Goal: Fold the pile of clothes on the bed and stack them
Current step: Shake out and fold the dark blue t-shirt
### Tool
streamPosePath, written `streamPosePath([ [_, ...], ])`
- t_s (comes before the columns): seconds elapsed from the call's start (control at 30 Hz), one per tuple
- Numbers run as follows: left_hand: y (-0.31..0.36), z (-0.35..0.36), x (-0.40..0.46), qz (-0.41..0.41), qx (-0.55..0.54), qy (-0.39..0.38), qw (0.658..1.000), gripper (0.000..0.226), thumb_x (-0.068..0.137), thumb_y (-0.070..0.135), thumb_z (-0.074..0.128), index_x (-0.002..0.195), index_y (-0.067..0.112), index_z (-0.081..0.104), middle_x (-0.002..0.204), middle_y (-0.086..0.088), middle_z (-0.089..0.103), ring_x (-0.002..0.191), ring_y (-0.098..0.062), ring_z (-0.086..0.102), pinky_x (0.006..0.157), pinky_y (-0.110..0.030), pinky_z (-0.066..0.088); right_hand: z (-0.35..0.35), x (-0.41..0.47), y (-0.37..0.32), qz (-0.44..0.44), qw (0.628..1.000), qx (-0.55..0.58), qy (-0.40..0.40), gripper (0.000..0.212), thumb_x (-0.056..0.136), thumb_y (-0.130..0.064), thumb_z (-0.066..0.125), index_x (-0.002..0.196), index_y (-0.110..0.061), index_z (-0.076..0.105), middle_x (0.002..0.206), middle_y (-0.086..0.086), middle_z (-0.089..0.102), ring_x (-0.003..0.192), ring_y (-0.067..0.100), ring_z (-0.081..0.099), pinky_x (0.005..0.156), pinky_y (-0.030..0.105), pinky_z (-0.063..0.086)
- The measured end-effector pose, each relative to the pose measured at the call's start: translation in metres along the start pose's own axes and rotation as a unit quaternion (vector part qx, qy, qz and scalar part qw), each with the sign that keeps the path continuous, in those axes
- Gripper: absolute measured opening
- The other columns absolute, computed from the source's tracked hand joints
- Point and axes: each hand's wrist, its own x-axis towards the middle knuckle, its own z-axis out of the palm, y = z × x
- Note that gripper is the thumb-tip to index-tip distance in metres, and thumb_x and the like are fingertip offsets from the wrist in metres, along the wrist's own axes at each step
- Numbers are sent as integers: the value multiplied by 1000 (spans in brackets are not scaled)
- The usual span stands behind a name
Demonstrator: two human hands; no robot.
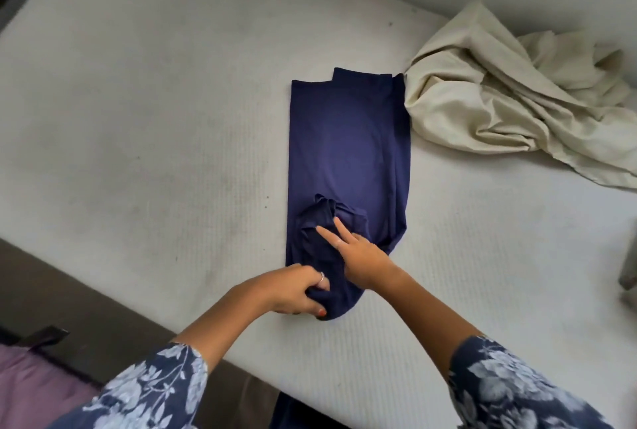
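Navy garment (348, 149) – near end bunched in left fingers (312, 285), right fingers (339, 232) straight, pressing it

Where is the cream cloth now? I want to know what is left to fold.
In the head view the cream cloth lies crumpled at the right of the bed, its near edge against the far right corner of the navy garment.

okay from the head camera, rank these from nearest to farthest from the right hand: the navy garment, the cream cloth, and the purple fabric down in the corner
From the right hand:
1. Navy garment: directly under its fingers, mid-bed.
2. Cream cloth: crumpled, up and to the right on the bed.
3. Purple fabric: off the bed, bottom-left corner.
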Motion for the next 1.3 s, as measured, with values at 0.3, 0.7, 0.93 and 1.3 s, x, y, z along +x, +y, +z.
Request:
streamPosePath([
  [0.3,17,-99,70,56,41,144,987,18,87,32,65,95,15,63,96,0,63,89,-15,58,80,-29,42,24,-45,51,28,991,81,104,70,90,1,38,152,-22,19,153,-2,35,138,15,35,115,27,25],
  [0.7,-35,-76,96,60,272,234,931,55,99,33,42,150,30,23,160,7,10,147,-12,11,116,-38,16,74,-19,16,-23,976,-127,173,93,69,-41,79,145,-7,38,153,12,34,140,23,35,109,47,25],
  [0.93,-43,-71,108,7,214,138,967,56,101,44,29,152,34,8,159,15,-3,147,-6,2,119,-38,7,65,4,28,-57,961,-126,238,57,78,-2,35,127,-10,61,136,6,57,122,18,57,100,33,47],
  [1.3,-32,-64,81,-85,-141,71,984,54,91,69,25,108,41,68,121,18,64,120,-4,51,113,-33,29,-41,-51,12,-91,990,106,-23,28,99,-27,47,124,-26,59,112,-8,68,98,15,62,85,33,49],
])
